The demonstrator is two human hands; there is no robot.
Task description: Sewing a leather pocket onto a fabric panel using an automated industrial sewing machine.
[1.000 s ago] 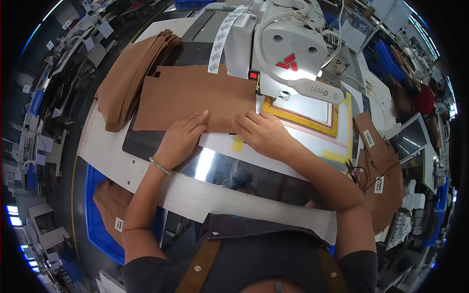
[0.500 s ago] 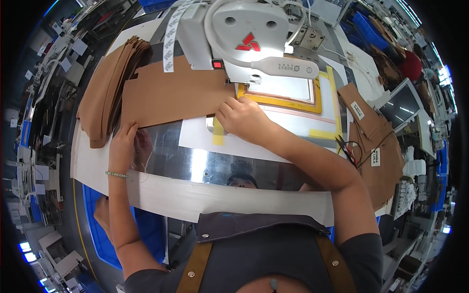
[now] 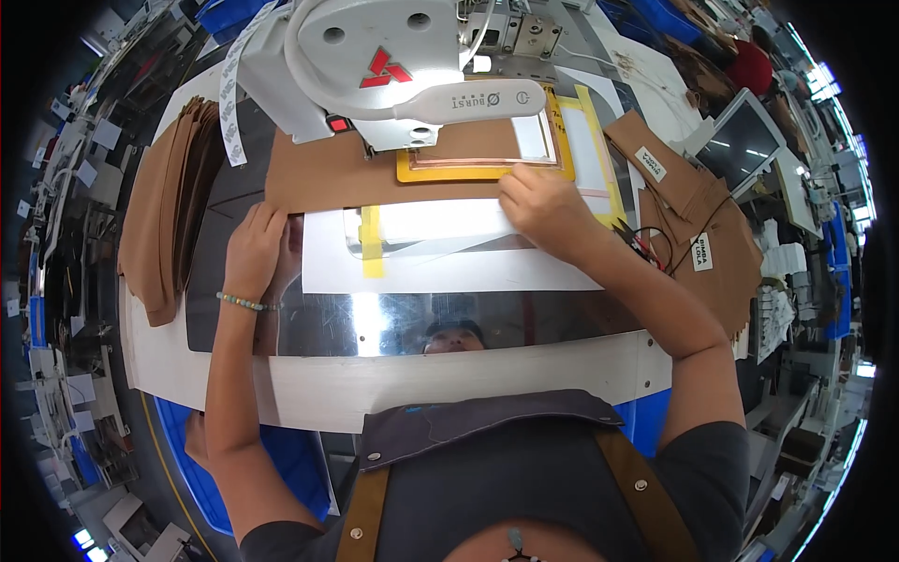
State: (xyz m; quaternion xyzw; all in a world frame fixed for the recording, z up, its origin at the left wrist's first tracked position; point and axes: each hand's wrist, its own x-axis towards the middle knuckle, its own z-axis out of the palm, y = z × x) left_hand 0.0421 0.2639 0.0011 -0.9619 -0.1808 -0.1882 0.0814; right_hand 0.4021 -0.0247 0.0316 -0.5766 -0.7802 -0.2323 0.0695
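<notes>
My left hand [image 3: 254,242] pinches the lower left corner of a flat brown panel [image 3: 318,171] on the metal work plate [image 3: 393,323]. My right hand [image 3: 539,201] has its fingers curled on the panel's right part, just below the yellow frame [image 3: 448,171]; its fingertips are partly hidden. The panel lies under the white machine head [image 3: 379,42], and brown material shows inside the frame's opening. A white sheet with yellow tape [image 3: 373,253] lies below the panel.
A folded brown stack [image 3: 157,215] lies at left, labelled brown pieces [image 3: 721,258] at right, beside cutters [image 3: 635,242] with dark handles. A small screen [image 3: 734,142] stands behind them. A blue bin [image 3: 183,454] sits below the table's left side. A white strip hangs from the machine.
The panel has slid rightward under the machine head and frame. My right hand has moved right with it. My left hand moved to the lower left corner, then rightward with the panel.
</notes>
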